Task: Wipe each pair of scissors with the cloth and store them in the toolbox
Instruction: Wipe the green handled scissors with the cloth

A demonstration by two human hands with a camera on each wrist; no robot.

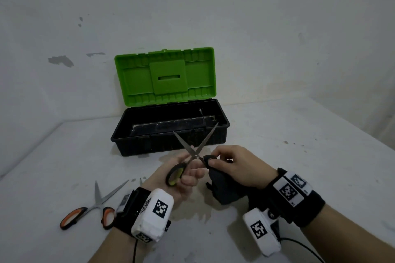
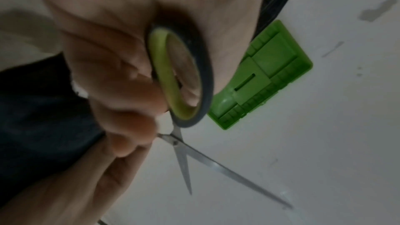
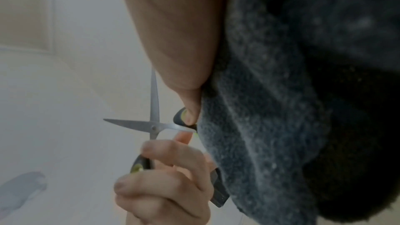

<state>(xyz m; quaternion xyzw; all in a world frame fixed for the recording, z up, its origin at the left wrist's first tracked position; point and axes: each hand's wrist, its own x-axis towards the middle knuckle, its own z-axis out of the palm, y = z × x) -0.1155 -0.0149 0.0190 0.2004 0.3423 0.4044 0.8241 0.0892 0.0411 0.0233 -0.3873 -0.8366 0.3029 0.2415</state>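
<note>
A pair of scissors with black and yellow-green handles (image 1: 195, 152) (image 2: 179, 145) (image 3: 154, 127) is held up in front of the toolbox (image 1: 171, 128), blades spread wide in an X. My left hand (image 1: 186, 175) grips one handle loop (image 2: 179, 74). My right hand (image 1: 230, 164) pinches the other handle together with a dark grey cloth (image 1: 222, 186) (image 3: 270, 109) that hangs from it. The toolbox is black with a green lid (image 1: 164, 77) (image 2: 264, 78) standing open.
A second pair of scissors with orange and black handles (image 1: 94, 209) lies open on the white table at the left, by my left wrist. The wall stands right behind the toolbox. A stained patch marks the table under my hands.
</note>
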